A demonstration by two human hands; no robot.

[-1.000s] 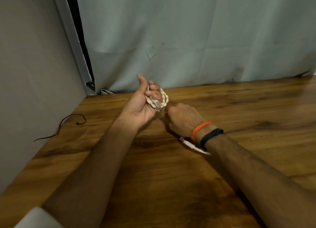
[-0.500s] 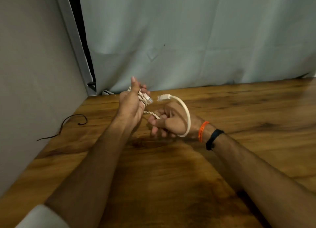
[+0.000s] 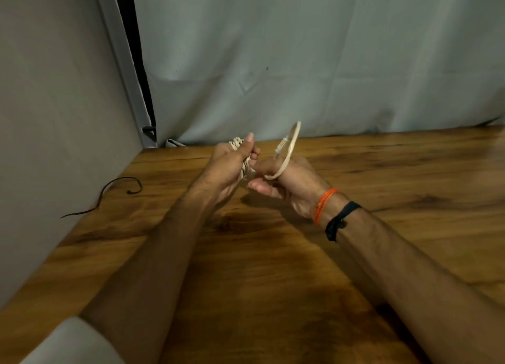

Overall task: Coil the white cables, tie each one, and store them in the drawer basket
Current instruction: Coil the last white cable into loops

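Observation:
My left hand [image 3: 228, 165] grips a coiled bundle of white cable [image 3: 237, 144] above the wooden table [image 3: 273, 268], thumb raised along the coil. Most of the bundle is hidden inside the fist. My right hand [image 3: 289, 183], palm turned up, holds the cable's free tail [image 3: 290, 150], which arches up in a loop with its plug end hanging near the top. The two hands touch at the fingertips. No drawer basket is in view.
A thin dark cord [image 3: 114, 191] lies on the table by the left wall [image 3: 54, 145]. A grey curtain [image 3: 300, 63] hangs behind the table's far edge. Orange and black bands [image 3: 332, 213] circle my right wrist.
The right hand has turned and lifted the tail, so the loop stands upright instead of curling round the hand. The left hand shifted slightly, still holding the coil.

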